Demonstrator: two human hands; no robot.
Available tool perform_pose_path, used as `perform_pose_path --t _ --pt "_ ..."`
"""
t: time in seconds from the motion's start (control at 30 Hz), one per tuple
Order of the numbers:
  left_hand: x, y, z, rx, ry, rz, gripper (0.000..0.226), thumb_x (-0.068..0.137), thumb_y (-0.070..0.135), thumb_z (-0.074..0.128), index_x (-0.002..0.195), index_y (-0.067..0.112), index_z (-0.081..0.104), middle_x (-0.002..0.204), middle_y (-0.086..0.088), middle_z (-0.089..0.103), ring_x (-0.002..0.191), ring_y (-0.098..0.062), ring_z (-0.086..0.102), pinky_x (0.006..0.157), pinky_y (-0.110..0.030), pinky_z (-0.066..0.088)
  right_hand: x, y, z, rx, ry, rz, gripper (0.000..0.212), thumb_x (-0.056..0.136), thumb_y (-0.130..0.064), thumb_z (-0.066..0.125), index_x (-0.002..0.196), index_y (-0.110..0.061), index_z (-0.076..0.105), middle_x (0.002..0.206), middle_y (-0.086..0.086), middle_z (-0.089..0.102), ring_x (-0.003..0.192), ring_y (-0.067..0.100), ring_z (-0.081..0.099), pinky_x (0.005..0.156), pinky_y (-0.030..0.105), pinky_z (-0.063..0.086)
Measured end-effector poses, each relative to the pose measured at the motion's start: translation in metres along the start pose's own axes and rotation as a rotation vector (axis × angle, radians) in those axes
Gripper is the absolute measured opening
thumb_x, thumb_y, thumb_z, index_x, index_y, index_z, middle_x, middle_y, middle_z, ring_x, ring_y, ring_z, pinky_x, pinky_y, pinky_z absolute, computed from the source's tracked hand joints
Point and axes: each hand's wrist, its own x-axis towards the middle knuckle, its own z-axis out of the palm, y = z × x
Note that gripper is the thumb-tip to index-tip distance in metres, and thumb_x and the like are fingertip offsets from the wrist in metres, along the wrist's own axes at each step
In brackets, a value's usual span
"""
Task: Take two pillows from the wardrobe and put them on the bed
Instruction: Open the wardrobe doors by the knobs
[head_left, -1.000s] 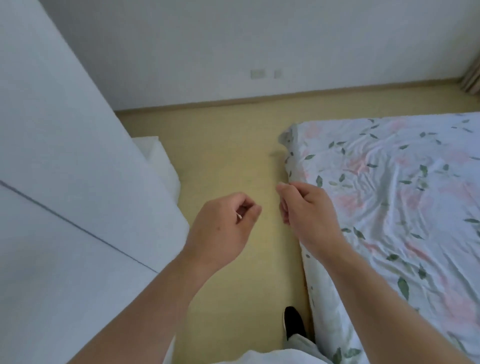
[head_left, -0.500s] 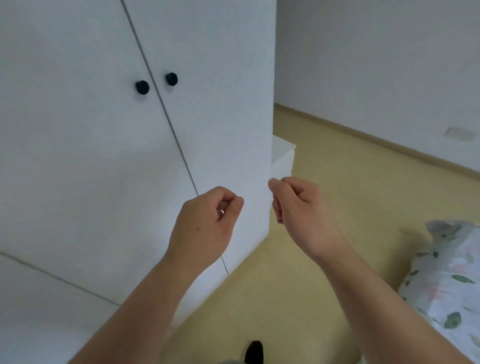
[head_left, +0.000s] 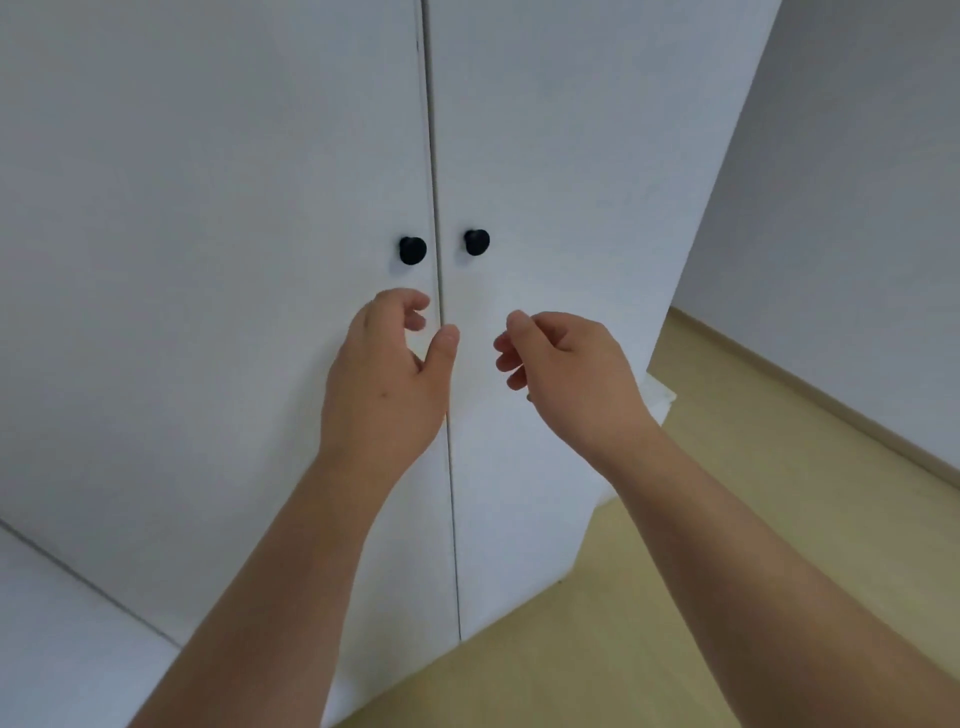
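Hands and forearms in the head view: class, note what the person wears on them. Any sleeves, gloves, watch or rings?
Nothing is worn that shows. The left hand and right hand are bare, with no gloves and no rings visible. The left forearm and right forearm are bare to the picture's bottom edge: no sleeve, watch or bracelet in view.

Wardrobe (head_left: 218, 218) top past the upper edge (inside hidden behind closed doors (head_left: 545, 156))
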Motion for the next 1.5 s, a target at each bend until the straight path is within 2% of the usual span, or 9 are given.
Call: perform_pose_path --t 0.13,0.37,0.67,0.9,1.0,1.13,1.27,1.37,1.5 --pt "0.032 0.001 0.022 0.036 0.071 0.028 0.051 0.093 0.039 0.06 0.139 0.025 0.041 0.137 0.005 0.046 0.102 -0.017 0.063 0.085 -0.034 0.05 0.033 -0.006 0.001 0.017 0.027 -0.015 0.041 0.104 -0.035 0.043 0.102 -0.003 0.069 0.097 0.006 0.075 0.091 0.028 0.07 0.087 0.051 0.057" --pt "0.056 0.01 0.032 -0.014 0.184 -0.022 0.048 0.091 0.027 0.065 0.133 0.026 0.043 0.118 0.009 0.057 0.079 -0.008 0.063 0.078 -0.024 0.045 0.062 -0.004 -0.003 0.046 -0.039 -0.064 0.039 0.103 -0.029 0.042 0.111 0.005 0.059 0.107 0.021 0.069 0.098 0.039 0.065 0.087 0.058 0.054" --pt "0.047 0.023 0.043 0.175 0.232 -0.115 0.049 0.084 0.014 0.063 0.129 0.026 0.046 0.117 0.009 0.059 0.082 -0.015 0.059 0.082 -0.023 0.039 0.073 0.006 -0.024 0.098 -0.168 -0.203 0.026 0.105 -0.036 0.044 0.093 -0.022 0.064 0.097 0.003 0.075 0.093 0.022 0.071 0.089 0.049 0.057" --pt "0.027 0.043 0.032 0.139 0.287 -0.175 0.051 0.076 0.004 0.056 0.121 0.028 0.057 0.104 0.011 0.068 0.065 -0.013 0.063 0.08 -0.023 0.047 0.07 0.009 -0.035 0.134 -0.285 -0.264 0.034 0.103 -0.036 0.045 0.099 -0.01 0.067 0.1 0.009 0.073 0.094 0.026 0.07 0.089 0.05 0.057" --pt "0.006 0.055 0.029 0.146 0.329 -0.171 0.049 0.075 0.001 0.056 0.118 0.026 0.059 0.096 0.012 0.068 0.065 -0.009 0.06 0.078 -0.021 0.049 0.067 0.009 -0.037 0.151 -0.363 -0.271 0.025 0.105 -0.036 0.045 0.092 -0.029 0.065 0.101 -0.005 0.073 0.1 0.015 0.069 0.095 0.042 0.055" --pt "-0.033 0.069 0.024 0.162 0.35 -0.167 0.047 0.079 0.0 0.057 0.116 0.029 0.054 0.102 0.014 0.06 0.068 -0.009 0.058 0.068 -0.014 0.043 0.053 0.004 -0.037 0.186 -0.52 -0.336 0.039 0.107 -0.04 0.041 0.144 -0.031 0.052 0.133 -0.016 0.062 0.114 0.001 0.056 0.096 0.017 0.044" --pt "-0.066 0.084 0.019 0.129 0.431 -0.191 0.046 0.08 -0.002 0.062 0.111 0.03 0.051 0.102 0.01 0.06 0.075 -0.012 0.061 0.066 -0.006 0.043 0.028 0.001 -0.031 0.236 -0.647 -0.442 0.029 0.108 -0.039 0.037 0.109 -0.028 0.064 0.091 -0.017 0.066 0.082 0.001 0.059 0.074 0.02 0.044" --pt "-0.085 0.094 0.015 0.128 0.512 -0.207 0.046 0.08 -0.003 0.063 0.108 0.03 0.05 0.101 0.007 0.06 0.076 -0.014 0.063 0.066 -0.005 0.044 0.014 0.002 -0.033 0.208 -0.648 -0.526 0.034 0.108 -0.034 0.039 0.082 -0.018 0.053 0.062 -0.016 0.05 0.062 0.005 0.046 0.059 0.019 0.036" --pt "-0.106 0.099 0.005 -0.04 0.61 -0.261 0.043 0.078 -0.007 0.059 0.095 0.032 0.053 0.088 0.008 0.061 0.07 -0.013 0.06 0.064 -0.014 0.047 -0.008 -0.002 -0.044 0.225 -0.735 -0.579 0.029 0.108 -0.033 0.044 0.089 -0.022 0.062 0.064 -0.012 0.055 0.062 0.0 0.05 0.06 0.017 0.041"
